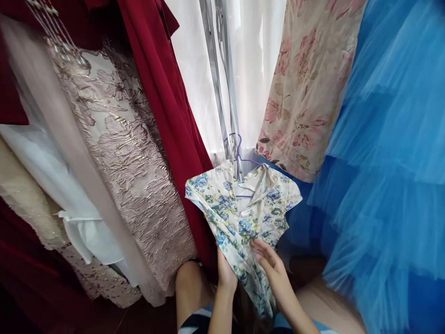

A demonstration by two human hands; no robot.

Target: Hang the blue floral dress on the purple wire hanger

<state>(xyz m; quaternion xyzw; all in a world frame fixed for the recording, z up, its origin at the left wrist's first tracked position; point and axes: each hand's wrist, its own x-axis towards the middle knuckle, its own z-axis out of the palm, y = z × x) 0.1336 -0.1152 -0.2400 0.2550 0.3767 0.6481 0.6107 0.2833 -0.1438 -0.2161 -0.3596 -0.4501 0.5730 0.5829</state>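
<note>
A white floral garment [245, 226] with blue roses, yellow-green leaves and short sleeves hangs by a purple hanger [239, 153] on a metal stand. Its lower part narrows and drops between my forearms. My left hand [226, 271] is against the garment's left edge at the waist; its fingers go behind the cloth and are mostly hidden. Across the front, my right hand [273, 260] lies with its fingers stretched out, the tips touching the cloth near the middle.
Upright metal poles [217, 69] stand before a white curtain [257, 55]. Dark red cloth [163, 106] and a pinkish embossed dress [125, 153] hang at left. At right are a beige floral garment [299, 106] and a layered blue tulle dress [378, 176]. A bare knee [191, 283] shows below.
</note>
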